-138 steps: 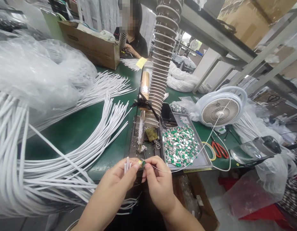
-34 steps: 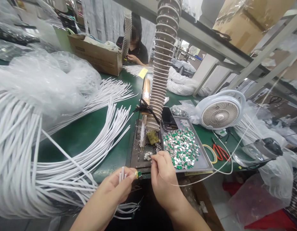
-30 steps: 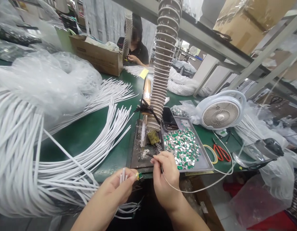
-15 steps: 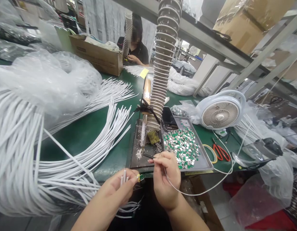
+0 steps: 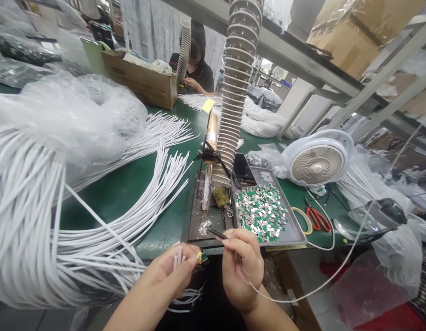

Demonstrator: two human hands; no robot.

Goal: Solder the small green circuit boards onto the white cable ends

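Observation:
My left hand [image 5: 171, 271] is closed, pinching a small green chip [image 5: 201, 257] at its fingertips, with white cable ends [image 5: 178, 255] sticking up between the fingers. My right hand [image 5: 243, 266] is closed on a thin dark rod [image 5: 218, 233] that points left toward the soldering plate [image 5: 195, 225]; a white wire [image 5: 312, 287] also runs from this hand off to the right. The soldering iron [image 5: 209, 156] lies fixed on the plate, tip toward me. A grey tray [image 5: 295, 232] of several green and silver chips sits just right of the plate.
Bundles of white cables [image 5: 43, 216] cover the green table's left side, under clear plastic bags [image 5: 61, 119]. A ribbed extraction hose [image 5: 235, 82], a small white fan [image 5: 316, 161], red scissors [image 5: 314, 216], a phone [image 5: 241, 166] and a cardboard box [image 5: 140, 80] stand around. Another person [image 5: 195, 64] works at the far end.
My right hand picked up the dark rod from the plate and drew back toward me; the white wire now sags lower to the right. My left hand keeps its pinch on the chip.

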